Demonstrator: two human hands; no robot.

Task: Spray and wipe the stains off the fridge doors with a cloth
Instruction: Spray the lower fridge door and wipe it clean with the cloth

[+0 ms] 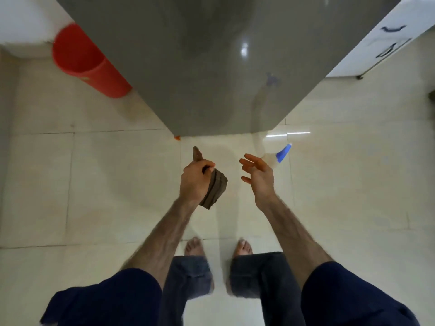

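The grey glossy fridge door [200, 67] fills the upper middle of the head view, its bottom edge just above my hands. My left hand [195, 182] is shut on a folded brown cloth [215, 189], held in front of the door's lower edge. My right hand [257, 175] is open with fingers spread and holds nothing. Just beyond its fingertips a clear spray bottle [270, 158] with a blue nozzle [283, 152] stands on the floor by the fridge's bottom right corner. The bottle's reflection shows faintly in the door.
A red cylindrical bin [87, 64] stands left of the fridge. White cabinets with dark handles [390, 36] are at the upper right. Pale floor tiles [94, 184] spread around my bare feet [195, 247]. A small orange foot [177, 137] sits under the fridge corner.
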